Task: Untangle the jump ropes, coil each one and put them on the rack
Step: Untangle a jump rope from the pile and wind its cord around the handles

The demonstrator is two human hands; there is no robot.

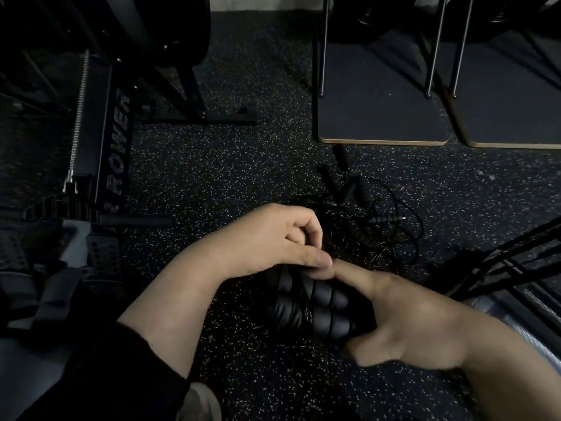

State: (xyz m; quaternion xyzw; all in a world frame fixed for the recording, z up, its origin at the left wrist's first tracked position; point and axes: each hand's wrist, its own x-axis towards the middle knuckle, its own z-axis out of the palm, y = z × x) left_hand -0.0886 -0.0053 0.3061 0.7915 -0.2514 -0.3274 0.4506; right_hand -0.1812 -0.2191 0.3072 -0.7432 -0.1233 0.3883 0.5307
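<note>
The right hand (403,311) grips two ribbed rope handles (318,308) lying side by side, their long axis toward the left hand (273,238), which pinches the cord above the tangled ropes (364,214) on the floor.

Floor (243,165) is black w/ fine white and pale flecks. Ribbed jump rope handles (315,311), under the fingertips of the left hand (273,238) and against the right hand (403,314), are matte black; tangled ropes (373,214) just beyond the fingers also black. Rower (117,141) off left: black, grey lettering, silver chain (78,117). Platforms (379,101) far beyond fingers: dark grey tops, tan edges. Left sleeve (100,375) black.
</note>
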